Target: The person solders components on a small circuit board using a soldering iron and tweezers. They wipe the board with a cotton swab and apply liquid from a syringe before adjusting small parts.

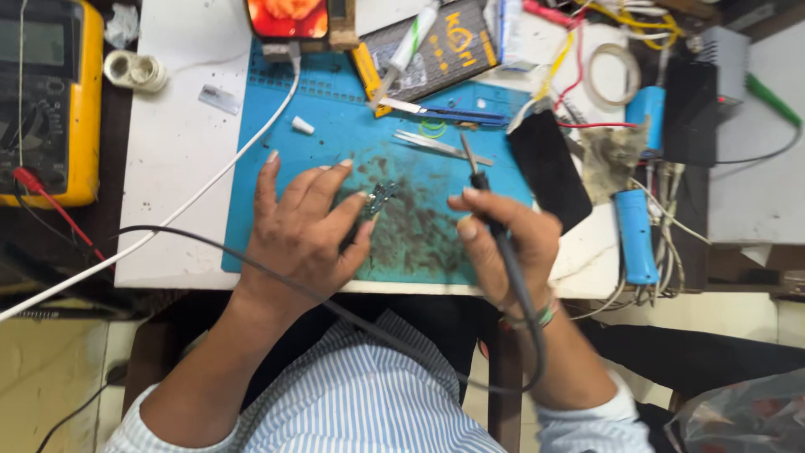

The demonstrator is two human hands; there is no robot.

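Note:
My left hand (pixel 303 228) lies flat on a blue work mat (pixel 335 134), fingers spread, thumb and forefinger pressing a small dark circuit board (pixel 381 198). My right hand (pixel 501 243) grips a black soldering iron (pixel 486 189) like a pen, its metal tip raised and pointing away from me, to the right of the board and apart from it. The iron's black cord (pixel 251 256) loops back across my left wrist and lap. The mat under the board is stained dark.
Tweezers (pixel 440 145) and a blue-handled knife (pixel 444 111) lie on the mat beyond the board. A yellow multimeter (pixel 52 101) sits far left, a white cable (pixel 210 180) crosses the mat, a black phone (pixel 549 168) and blue cylindrical cells (pixel 636 235) lie right among wires.

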